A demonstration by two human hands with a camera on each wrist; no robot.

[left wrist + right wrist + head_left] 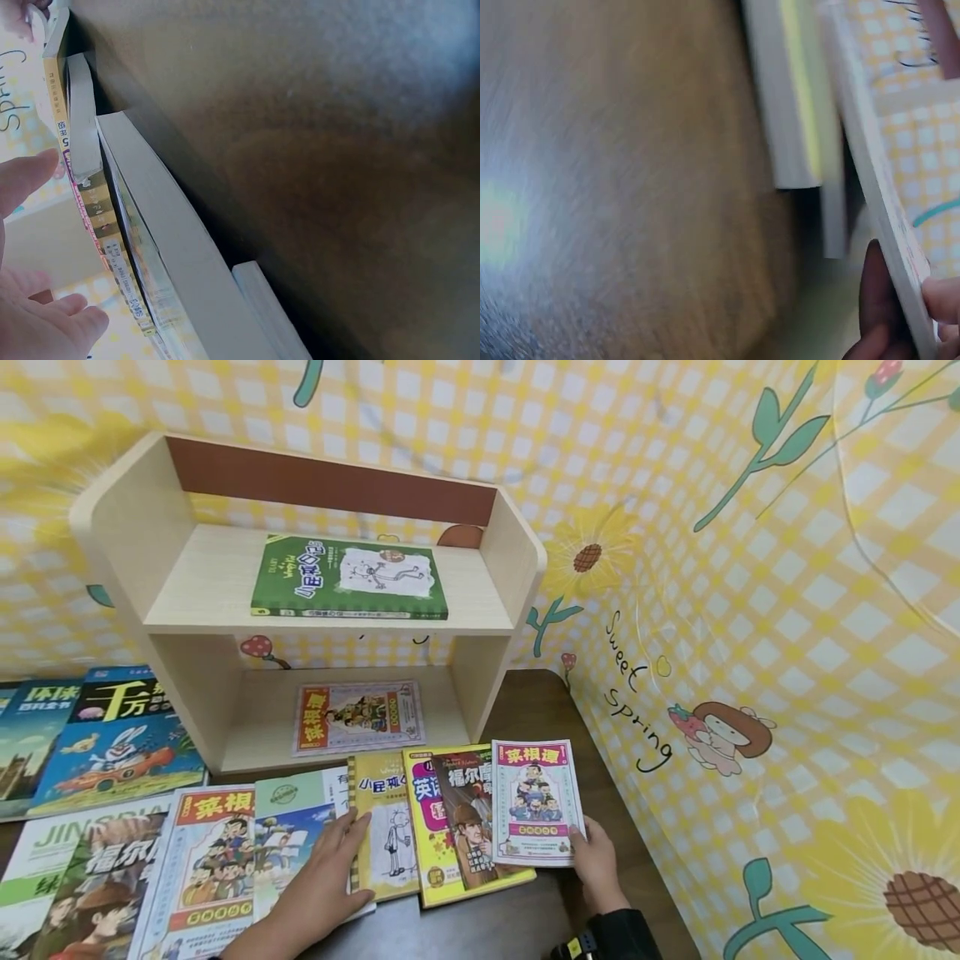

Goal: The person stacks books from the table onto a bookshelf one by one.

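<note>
Our right hand [596, 860] has its fingers [581, 835] curled on the lower right corner of a pink-covered booklet [537, 802], pinching it; the right wrist view shows a thumb [877, 300] against its edge. The booklet lies at the right end of the row, overlapping a dark detective book [472, 822] at its 9 o'clock. Our left hand [322, 881] rests flat, fingers straight, on a book with a landscape cover [288, 839], fingertips touching a yellow cartoon book [386, 827] at 2 o'clock. More books spread toward 9 o'clock across the dark counter [525, 918]. At 12 o'clock stands a wooden shelf [510, 552], a green book [348, 578] on its upper board.
</note>
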